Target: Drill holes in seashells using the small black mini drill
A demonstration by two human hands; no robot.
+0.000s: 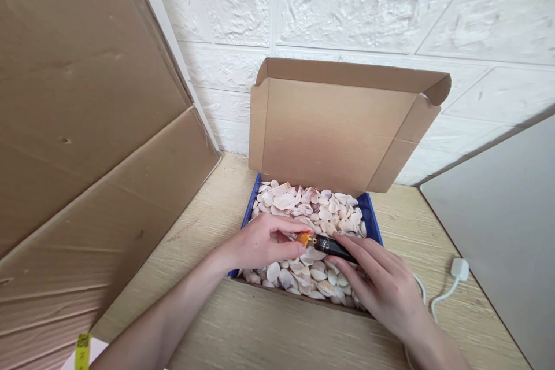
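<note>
Pinched between the thumb and fingers of my left hand (277, 238) is a small orange piece (303, 239), shell-like in shape, though I cannot tell for certain. My right hand (381, 280) is wrapped round a black mini electric drill (333, 247). The drill's brass-coloured tip points left and meets or nearly meets the orange piece. Both hands are over a shallow box (375, 219), blue on its side walls, filled with pale seashells (299, 277). Part of the drill's body is hidden by my right fingers.
The box's brown cardboard lid (333, 133) stands raised behind the shells, near a white brick-pattern wall (347, 6). A large cardboard panel (87, 98) rises on the left. On the wooden table (260, 329), a white plug with a cable (459, 269) lies right, before a pale panel (498, 214).
</note>
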